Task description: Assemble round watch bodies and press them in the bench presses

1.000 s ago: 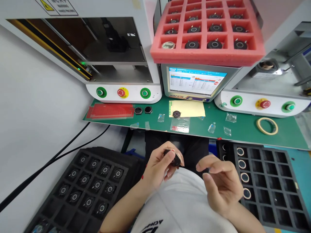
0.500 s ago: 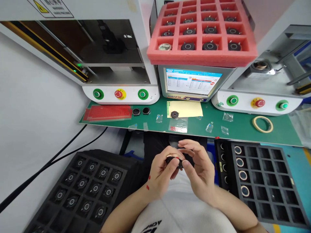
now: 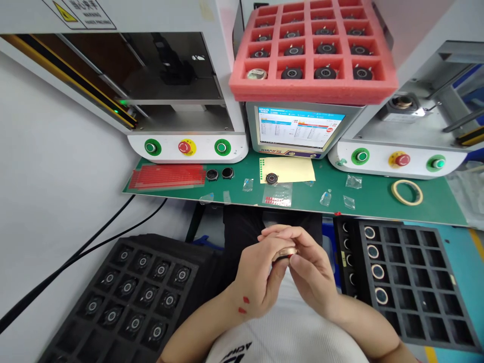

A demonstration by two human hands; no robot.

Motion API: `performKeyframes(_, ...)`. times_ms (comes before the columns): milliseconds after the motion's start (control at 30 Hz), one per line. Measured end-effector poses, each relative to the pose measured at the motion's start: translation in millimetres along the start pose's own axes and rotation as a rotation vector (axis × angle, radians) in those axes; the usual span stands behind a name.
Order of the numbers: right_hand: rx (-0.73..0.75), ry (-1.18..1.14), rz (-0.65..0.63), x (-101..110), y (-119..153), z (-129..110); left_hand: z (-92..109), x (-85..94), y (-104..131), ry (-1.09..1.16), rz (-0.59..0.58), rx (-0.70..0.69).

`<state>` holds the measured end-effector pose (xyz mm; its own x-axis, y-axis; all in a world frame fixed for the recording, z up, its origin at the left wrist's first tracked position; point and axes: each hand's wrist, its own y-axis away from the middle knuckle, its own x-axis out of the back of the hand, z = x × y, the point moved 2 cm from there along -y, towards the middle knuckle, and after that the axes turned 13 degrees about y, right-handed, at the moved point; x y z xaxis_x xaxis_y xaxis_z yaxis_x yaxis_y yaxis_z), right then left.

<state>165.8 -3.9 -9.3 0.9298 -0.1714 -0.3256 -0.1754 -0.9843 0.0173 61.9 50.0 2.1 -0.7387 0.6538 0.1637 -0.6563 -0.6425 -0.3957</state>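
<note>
In front of my body, my left hand [image 3: 259,272] holds a small round watch case [image 3: 286,251] with a gold-coloured rim and a dark underside. The case is tilted on edge, and the fingers hide much of it. My right hand [image 3: 314,267] closes on it from the other side, its thumb at the lower edge and its fingers over the left fingers. A bit of red shows at the case's lower edge. Two small red stickers [image 3: 244,305] cling near my left wrist.
A black foam tray [image 3: 75,348] with several watch cases is at lower left; another tray [image 3: 419,297] with gold-rimmed cases is at right. On the green bench [image 3: 181,194] lie red strips [image 3: 166,175], a yellow sheet [image 3: 295,169] and a tape roll [image 3: 407,192]. Machines stand behind.
My hands have drawn together around the watch case and turned it, so its gold rim faces up more. The right fingers, raised before, now rest over the left hand.
</note>
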Motion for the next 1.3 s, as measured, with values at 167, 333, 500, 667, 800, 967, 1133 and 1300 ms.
performKeyframes(167,0.017,-0.085,0.182,-8,2,-3,0,-5.7,-4,-0.122,-0.01,-0.106)
performKeyframes(333,0.011,-0.083,0.315,-13,3,2,-1,-10.6,-6,-0.239,-0.022,-0.184)
performKeyframes(500,0.009,-0.07,0.354,-13,2,5,-3,-11.1,-7,-0.258,-0.02,-0.219)
performKeyframes(667,-0.004,0.074,0.234,-4,5,0,-1,-6.3,-7,0.255,0.016,0.053)
performKeyframes(800,0.43,0.491,0.205,9,11,-6,2,-6.1,-6,0.971,0.076,0.463)
performKeyframes(967,0.636,0.631,0.099,14,11,-3,4,-10.7,-6,1.266,0.075,0.636)
performKeyframes(1133,0.637,0.598,0.078,20,9,-4,4,-13.0,-7,1.298,0.026,0.641)
performKeyframes(1300,0.681,0.535,-0.054,26,2,-8,3,-15.8,-6,1.33,0.015,0.633)
